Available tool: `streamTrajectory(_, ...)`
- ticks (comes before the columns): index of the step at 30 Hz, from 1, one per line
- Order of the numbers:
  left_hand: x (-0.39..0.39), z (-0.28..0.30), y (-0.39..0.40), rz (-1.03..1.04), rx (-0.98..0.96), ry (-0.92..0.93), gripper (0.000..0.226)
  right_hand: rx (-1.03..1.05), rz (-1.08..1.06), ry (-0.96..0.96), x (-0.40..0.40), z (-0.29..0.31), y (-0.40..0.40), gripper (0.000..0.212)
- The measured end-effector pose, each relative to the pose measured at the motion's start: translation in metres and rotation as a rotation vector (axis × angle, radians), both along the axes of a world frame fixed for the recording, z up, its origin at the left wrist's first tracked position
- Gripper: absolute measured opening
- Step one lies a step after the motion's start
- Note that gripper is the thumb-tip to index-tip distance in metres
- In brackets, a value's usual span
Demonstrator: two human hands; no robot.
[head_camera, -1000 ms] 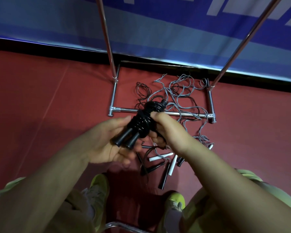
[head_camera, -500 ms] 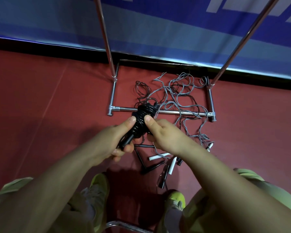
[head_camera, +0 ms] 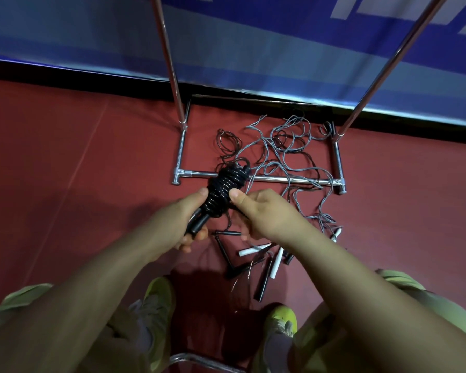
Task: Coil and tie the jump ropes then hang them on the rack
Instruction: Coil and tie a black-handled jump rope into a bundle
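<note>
A black jump rope (head_camera: 223,191) is coiled into a tight bundle around its two black handles, held in front of me above the floor. My left hand (head_camera: 176,220) grips the handle end of the bundle, thumb up along the coils. My right hand (head_camera: 262,214) pinches the bundle's right side with thumb and fingers. Behind it, loose grey and black ropes (head_camera: 285,154) lie tangled on the red floor inside the base of the chrome rack (head_camera: 285,179). Loose black and white handles (head_camera: 264,261) lie below my hands.
The rack's two uprights (head_camera: 170,65) rise out of the top of the view in front of a blue banner wall. My yellow-green shoes (head_camera: 159,300) stand at the near edge. A chrome tube curves at the bottom edge.
The bundle and both hands have moved slightly up and away from me. My right thumb now sits on the bundle's side rather than over its top.
</note>
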State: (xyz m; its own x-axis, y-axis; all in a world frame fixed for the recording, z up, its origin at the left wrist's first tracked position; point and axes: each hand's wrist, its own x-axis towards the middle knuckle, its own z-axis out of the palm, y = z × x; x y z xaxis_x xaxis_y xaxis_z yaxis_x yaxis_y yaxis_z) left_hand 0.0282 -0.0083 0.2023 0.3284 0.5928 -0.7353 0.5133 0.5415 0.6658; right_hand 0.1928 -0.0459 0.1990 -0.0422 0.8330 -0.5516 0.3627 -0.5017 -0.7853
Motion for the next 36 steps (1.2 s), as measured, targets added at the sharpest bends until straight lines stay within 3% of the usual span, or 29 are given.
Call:
streamTrajectory(3, -0.001, 0.004, 0.0, 0.022, 0.071, -0.024, 0.044, -0.018, -0.123, 0.258, -0.001, 0.001, -0.001, 0.046)
streamTrajectory(6, -0.004, 0.001, 0.003, 0.0, 0.172, 0.035, 0.04, -0.157, -0.145, 0.367, 0.0, 0.0, 0.0, 0.054)
streamTrajectory(9, -0.01, -0.004, 0.004, -0.101, 0.313, 0.146, 0.055, -0.266, -0.051, 0.361, -0.002, -0.005, -0.002, 0.08)
streamTrajectory(11, -0.012, -0.006, 0.003, -0.149, 0.37, 0.193, 0.066, -0.287, -0.037, 0.343, -0.003, -0.006, -0.003, 0.083)
streamTrajectory(16, -0.009, -0.006, -0.002, -0.213, 0.509, 0.303, 0.051, -0.319, -0.063, 0.264, -0.001, 0.0, -0.001, 0.062)
streamTrajectory(19, -0.011, -0.005, -0.002, -0.187, 0.509, 0.266, 0.057, -0.225, -0.097, 0.265, -0.002, -0.001, -0.001, 0.055)
streamTrajectory(22, -0.014, -0.004, 0.005, -0.132, 0.395, 0.154, 0.069, -0.107, -0.103, 0.286, 0.0, -0.001, -0.001, 0.046)
streamTrajectory(27, -0.014, 0.018, 0.006, -0.006, -0.17, -0.217, 0.048, 0.09, -0.02, 0.379, 0.004, 0.003, -0.001, 0.032)
streamTrajectory(29, -0.015, 0.022, 0.007, 0.035, -0.314, -0.3, 0.053, 0.12, 0.002, 0.441, 0.005, 0.005, 0.0, 0.03)
streamTrajectory(32, -0.014, 0.024, 0.01, 0.1, -0.405, -0.341, 0.063, 0.122, 0.033, 0.476, 0.008, 0.007, 0.001, 0.03)
streamTrajectory(36, -0.009, 0.016, 0.004, 0.035, -0.297, -0.21, 0.056, -0.047, 0.097, 0.205, 0.009, 0.005, -0.001, 0.046)
